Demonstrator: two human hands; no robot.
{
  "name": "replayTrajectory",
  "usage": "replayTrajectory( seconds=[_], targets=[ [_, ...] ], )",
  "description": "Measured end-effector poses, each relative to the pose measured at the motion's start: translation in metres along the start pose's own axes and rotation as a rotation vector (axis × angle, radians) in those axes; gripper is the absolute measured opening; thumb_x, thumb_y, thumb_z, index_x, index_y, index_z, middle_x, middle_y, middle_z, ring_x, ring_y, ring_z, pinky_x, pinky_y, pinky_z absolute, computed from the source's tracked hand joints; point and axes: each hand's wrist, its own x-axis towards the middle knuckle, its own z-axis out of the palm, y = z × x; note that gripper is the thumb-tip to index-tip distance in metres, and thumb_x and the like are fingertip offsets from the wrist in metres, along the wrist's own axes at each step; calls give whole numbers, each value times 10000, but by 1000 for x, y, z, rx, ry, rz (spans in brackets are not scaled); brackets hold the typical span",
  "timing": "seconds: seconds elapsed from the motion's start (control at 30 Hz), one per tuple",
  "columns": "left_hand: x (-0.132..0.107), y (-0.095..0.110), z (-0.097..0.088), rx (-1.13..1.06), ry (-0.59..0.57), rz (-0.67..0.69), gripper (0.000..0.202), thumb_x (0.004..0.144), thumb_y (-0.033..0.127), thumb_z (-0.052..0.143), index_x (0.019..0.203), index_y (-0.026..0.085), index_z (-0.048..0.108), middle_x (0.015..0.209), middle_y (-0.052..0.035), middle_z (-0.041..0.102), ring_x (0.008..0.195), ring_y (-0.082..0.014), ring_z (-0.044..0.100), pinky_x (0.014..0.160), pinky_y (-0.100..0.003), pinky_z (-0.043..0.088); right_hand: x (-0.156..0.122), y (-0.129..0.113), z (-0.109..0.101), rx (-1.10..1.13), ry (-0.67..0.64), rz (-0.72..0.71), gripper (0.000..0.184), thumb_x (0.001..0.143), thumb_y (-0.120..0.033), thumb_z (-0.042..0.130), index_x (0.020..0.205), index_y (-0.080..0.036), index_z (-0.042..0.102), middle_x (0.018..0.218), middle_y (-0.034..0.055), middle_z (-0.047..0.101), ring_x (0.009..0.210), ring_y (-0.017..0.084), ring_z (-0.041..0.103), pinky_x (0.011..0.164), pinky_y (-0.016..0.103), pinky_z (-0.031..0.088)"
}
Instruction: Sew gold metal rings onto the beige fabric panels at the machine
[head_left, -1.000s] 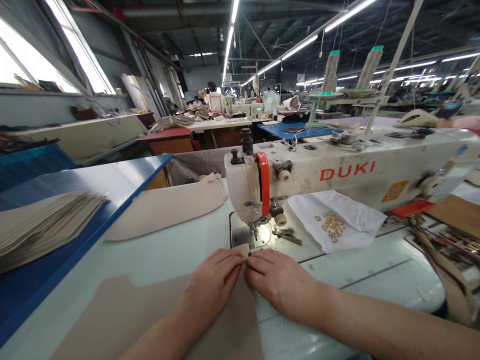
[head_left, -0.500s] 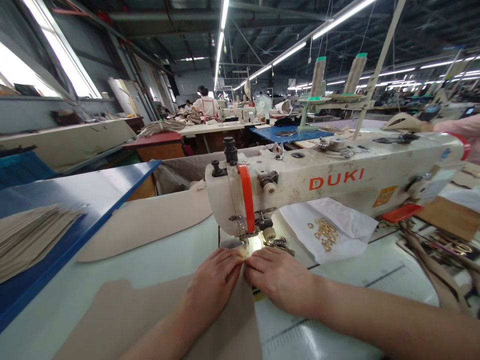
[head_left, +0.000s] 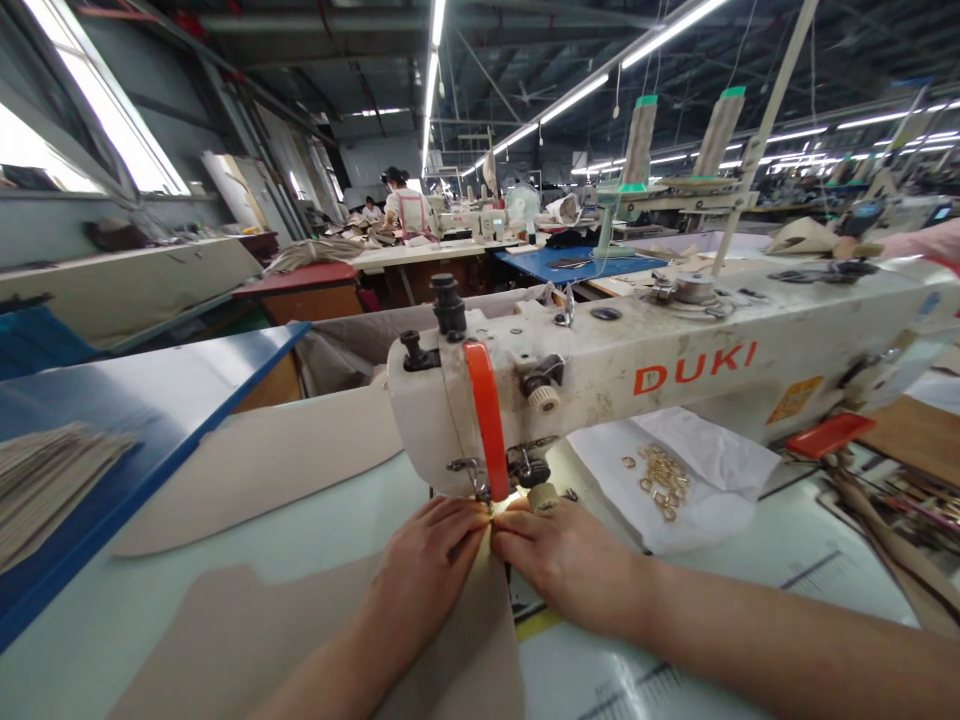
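Note:
A beige fabric panel (head_left: 472, 650) lies on the pale green sewing table, with its far edge under the head of a white sewing machine (head_left: 592, 360). My left hand (head_left: 435, 560) is closed on that edge, fingers bunched and tips by the lit needle area. Facing it, my right hand (head_left: 574, 565) pinches the same edge from the right, its fingertips almost touching the left ones. Both hands sit just in front of the presser foot. The fingers hide the needle point and whatever small piece may lie between them.
Small gold metal rings (head_left: 664, 475) lie on a white sheet (head_left: 720, 520) right of the needle. Another beige panel (head_left: 255, 465) rests behind my left hand. Stacked fabric pieces (head_left: 60, 485) sit on a blue-edged table at left. A co-worker (head_left: 409, 210) is farther back.
The view has shifted slightly closer, so the machine looks larger. Both hands keep their grip at the needle, with hardly any movement.

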Motion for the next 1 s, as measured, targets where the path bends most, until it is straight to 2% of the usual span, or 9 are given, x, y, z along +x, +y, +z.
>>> replayTrajectory(
  seconds=[0.23,0.57,0.73,0.87,1.0],
  targets=[
    [1,-1,0,19,19,-2,237,874,221,447,789,206,667,757,-37,715,685,-166,654,659,-277,566,1,2,2,-25,22,-10,88,901,-117,490,920,-124,576,995,87,633,874,180,559,773,299,434],
    [0,1,2,38,-9,-24,233,886,225,453,783,202,661,764,-30,708,720,-167,648,687,-285,559,-4,-2,3,-54,13,27,106,858,-119,574,963,-108,582,1000,93,649,843,207,594,700,329,450],
    [-2,1,0,32,-28,-13,243,893,200,446,797,182,669,798,-45,711,761,-166,650,731,-294,564,-10,-6,3,-26,74,-20,69,905,-163,523,914,-140,587,994,68,649,934,196,569,810,321,440],
    [-8,3,-5,89,-116,23,270,902,196,415,909,168,684,920,-65,722,883,-184,654,831,-337,555,-13,-8,-1,-12,34,-92,109,931,-192,484,915,-147,583,966,49,641,935,172,562,853,292,425],
    [-15,6,-10,179,-251,-12,327,919,231,373,1049,135,657,1073,-93,696,1016,-195,631,918,-351,525,-13,-7,-4,-27,-17,-117,127,936,-209,475,938,-145,585,948,47,638,923,175,562,852,295,425]
  ],
)
